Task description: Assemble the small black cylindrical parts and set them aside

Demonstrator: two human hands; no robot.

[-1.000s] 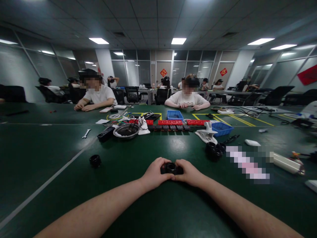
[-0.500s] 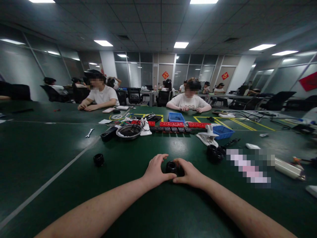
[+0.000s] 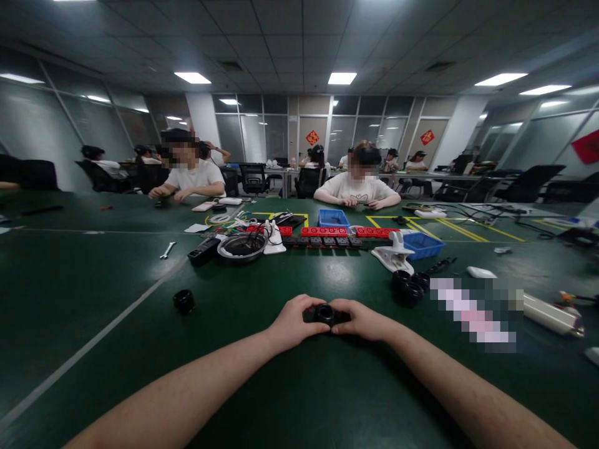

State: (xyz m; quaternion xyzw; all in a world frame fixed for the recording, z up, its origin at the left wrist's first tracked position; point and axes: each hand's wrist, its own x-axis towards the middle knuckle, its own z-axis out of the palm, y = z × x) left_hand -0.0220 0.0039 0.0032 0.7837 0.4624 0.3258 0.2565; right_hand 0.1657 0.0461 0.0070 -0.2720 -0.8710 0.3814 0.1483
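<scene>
A glossy black round part with a hole in its top (image 3: 324, 313) stands on the green table straight ahead of me. My left hand (image 3: 296, 323) curves around its left side, thumb at the front and fingers behind. From the right, my right hand (image 3: 361, 318) closes on the same part, its fingertips touching it. Its far side is hidden by my fingers. A similar black round part (image 3: 184, 302) sits alone to the left. Several more black round parts (image 3: 407, 288) are grouped to the right.
Farther back are a metal bowl (image 3: 241, 248), white clips (image 3: 394, 254), red strips (image 3: 324, 231) and blue trays (image 3: 423, 247). A wrench (image 3: 167, 251) lies at left, a silvery cylinder (image 3: 552, 315) at right. Two people (image 3: 358, 187) sit across the table.
My left hand's raised fingers have come down and closed around the black round part. My right hand stays on it. Across the table, the left person's hands have shifted.
</scene>
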